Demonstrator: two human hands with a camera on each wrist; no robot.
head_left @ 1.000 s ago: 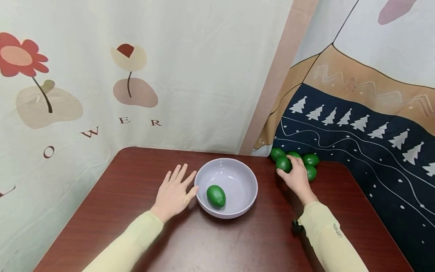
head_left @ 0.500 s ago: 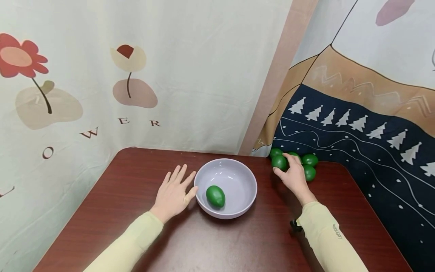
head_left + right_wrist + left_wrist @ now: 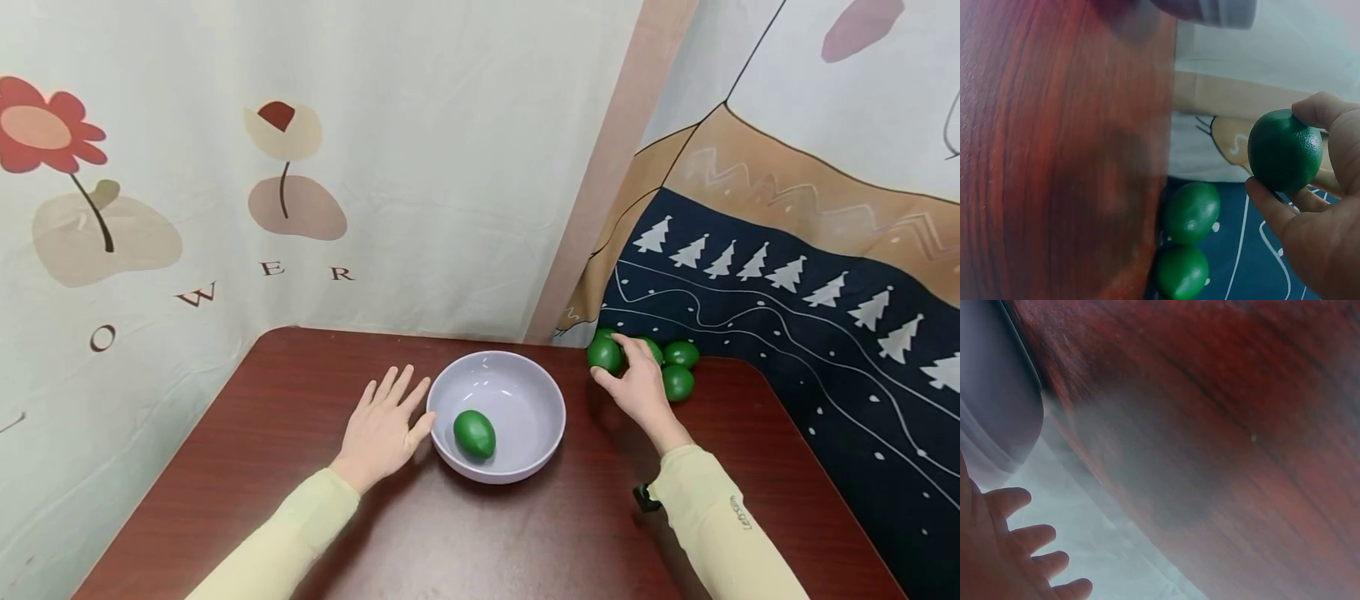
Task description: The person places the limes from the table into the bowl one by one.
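Observation:
My right hand (image 3: 641, 387) pinches a smooth green lime (image 3: 603, 356) between thumb and fingers at the table's back right. In the right wrist view this held lime (image 3: 1284, 150) appears raised, apart from two other limes, one (image 3: 1191, 212) above the other (image 3: 1180, 273). Behind and beside the hand, several more limes, such as this lime (image 3: 681, 355), are clustered in the corner. A pale lavender bowl (image 3: 557, 421) stands mid-table with one lime (image 3: 474, 434) inside. Left of it, my left hand (image 3: 382, 433) is spread, its thumb right at the bowl's rim.
The dark red-brown wooden table (image 3: 465, 542) has rounded back corners. A white curtain (image 3: 450, 167) with printed flowers hangs behind it. On the right hangs a navy cloth (image 3: 750, 317) printed with white trees.
My right hand has moved left with the pinched lime, away from the limes at its right. The left hand and the bowl stay where they were.

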